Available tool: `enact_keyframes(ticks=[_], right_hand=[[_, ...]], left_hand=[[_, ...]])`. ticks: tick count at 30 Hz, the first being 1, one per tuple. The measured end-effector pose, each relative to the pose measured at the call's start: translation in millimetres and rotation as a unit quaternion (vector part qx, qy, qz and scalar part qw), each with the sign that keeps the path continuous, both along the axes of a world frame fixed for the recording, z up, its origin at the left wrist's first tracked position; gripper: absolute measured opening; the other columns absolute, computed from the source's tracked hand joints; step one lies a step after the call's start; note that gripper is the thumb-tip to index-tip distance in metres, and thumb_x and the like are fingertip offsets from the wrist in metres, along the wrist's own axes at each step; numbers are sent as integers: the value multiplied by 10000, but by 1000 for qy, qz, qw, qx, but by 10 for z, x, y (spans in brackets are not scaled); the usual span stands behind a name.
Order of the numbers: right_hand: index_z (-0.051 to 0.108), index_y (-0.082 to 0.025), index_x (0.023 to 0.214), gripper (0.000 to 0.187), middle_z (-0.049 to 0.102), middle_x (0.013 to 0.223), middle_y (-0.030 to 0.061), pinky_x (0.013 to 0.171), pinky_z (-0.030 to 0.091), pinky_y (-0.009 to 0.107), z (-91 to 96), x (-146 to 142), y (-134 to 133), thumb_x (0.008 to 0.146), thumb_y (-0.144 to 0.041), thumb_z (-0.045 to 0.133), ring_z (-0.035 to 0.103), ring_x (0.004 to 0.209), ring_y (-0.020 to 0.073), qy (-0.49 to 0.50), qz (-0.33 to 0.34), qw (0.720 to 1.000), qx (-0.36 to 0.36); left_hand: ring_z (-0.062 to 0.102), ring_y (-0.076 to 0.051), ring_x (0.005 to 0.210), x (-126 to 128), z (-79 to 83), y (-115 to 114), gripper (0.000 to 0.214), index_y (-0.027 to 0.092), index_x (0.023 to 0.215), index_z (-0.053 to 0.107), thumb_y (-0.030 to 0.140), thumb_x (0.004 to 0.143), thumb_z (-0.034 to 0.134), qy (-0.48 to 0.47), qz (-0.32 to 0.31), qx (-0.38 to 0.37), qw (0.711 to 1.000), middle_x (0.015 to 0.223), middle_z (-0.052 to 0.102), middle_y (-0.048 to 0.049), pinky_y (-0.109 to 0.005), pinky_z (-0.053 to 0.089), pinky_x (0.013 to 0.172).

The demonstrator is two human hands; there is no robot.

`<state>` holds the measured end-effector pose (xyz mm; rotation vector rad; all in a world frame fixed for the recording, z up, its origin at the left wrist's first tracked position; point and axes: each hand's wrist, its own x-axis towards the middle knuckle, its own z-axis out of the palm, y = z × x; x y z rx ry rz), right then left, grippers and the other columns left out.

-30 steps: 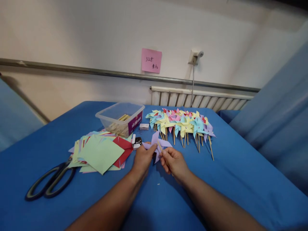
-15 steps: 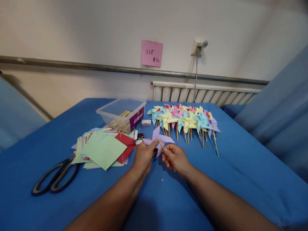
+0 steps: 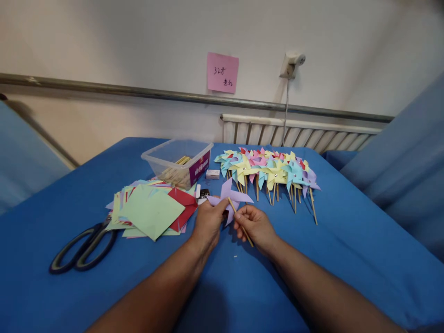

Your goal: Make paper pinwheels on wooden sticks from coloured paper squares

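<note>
A purple paper pinwheel (image 3: 237,196) is pinched by my left hand (image 3: 210,221), thumb on top near its centre. The fingers beneath the paper are partly hidden. My right hand (image 3: 255,227) is closed on a thin wooden stick (image 3: 245,232), whose upper end lies against the pinwheel's middle by my left thumb. Whether stick and paper are fastened together, I cannot tell. Just beyond my left hand is a dark metallic object (image 3: 204,194), partly covered by the hand and pinwheel.
Left of my hands lies a pile of coloured paper squares (image 3: 154,212), with black-handled scissors (image 3: 83,247) beside it. Behind stand a clear plastic box (image 3: 163,159) of sticks and a small box (image 3: 212,174). Several finished pinwheels (image 3: 275,173) lie at the back right on the blue cloth (image 3: 347,259).
The view has shifted slightly. Both hands keep their grip on the pinwheel and stick, with hardly any movement between them.
</note>
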<state>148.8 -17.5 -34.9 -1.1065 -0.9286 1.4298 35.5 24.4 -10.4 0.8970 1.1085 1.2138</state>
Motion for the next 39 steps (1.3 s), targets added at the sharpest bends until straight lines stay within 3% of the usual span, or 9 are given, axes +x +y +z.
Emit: enact_keyframes(ticks=[17, 39], right_hand=[[517, -174, 726, 406, 593, 522, -58, 293, 364, 134, -1, 1, 17, 648, -521, 712, 505, 341, 56, -4, -28, 1000, -5], [510, -177, 702, 378, 584, 513, -60, 268, 311, 131, 21, 9, 6, 684, -525, 655, 453, 312, 44, -27, -24, 999, 5]], left_hand=[[490, -98, 493, 9, 86, -28, 297, 151, 612, 521, 318, 555, 759, -25, -2, -29, 999, 524, 517, 34, -223, 398, 489], [454, -90, 438, -18, -18, 1, 267, 165, 596, 529, 342, 595, 729, 34, 1, 10, 999, 483, 502, 49, -220, 318, 436]])
